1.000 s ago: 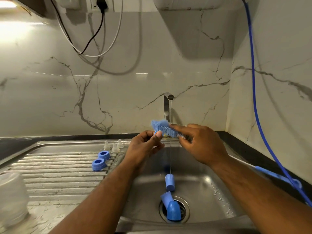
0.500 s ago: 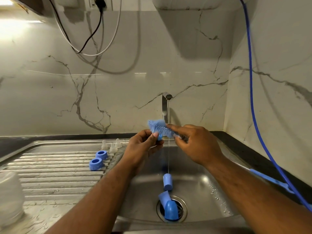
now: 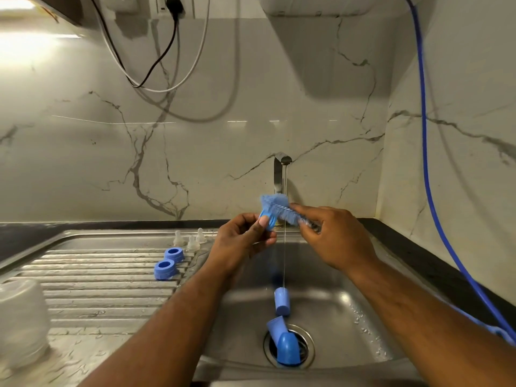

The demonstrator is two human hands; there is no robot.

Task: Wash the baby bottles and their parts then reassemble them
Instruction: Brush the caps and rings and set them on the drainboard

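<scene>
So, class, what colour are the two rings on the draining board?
Both rings are blue; head view.

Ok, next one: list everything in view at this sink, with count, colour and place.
sink: one, steel, basin right, ribbed drainboard left
collar rings: two, blue, on the drainboard beside the basin
teats: three, clear, upright at the drainboard's back
caps: three, blue, in the basin, two at the drain
clear container: count unclear, clear, drainboard's near left corner
held ring: one, blue, over the basin
brush: one, blue bristles, against the held ring
tap: one, steel, behind the basin, thin stream running
hose: one, blue, down the right wall
cables: several, black and white, hanging on the back wall
left hand: pinches the held ring
right hand: grips the brush
</scene>
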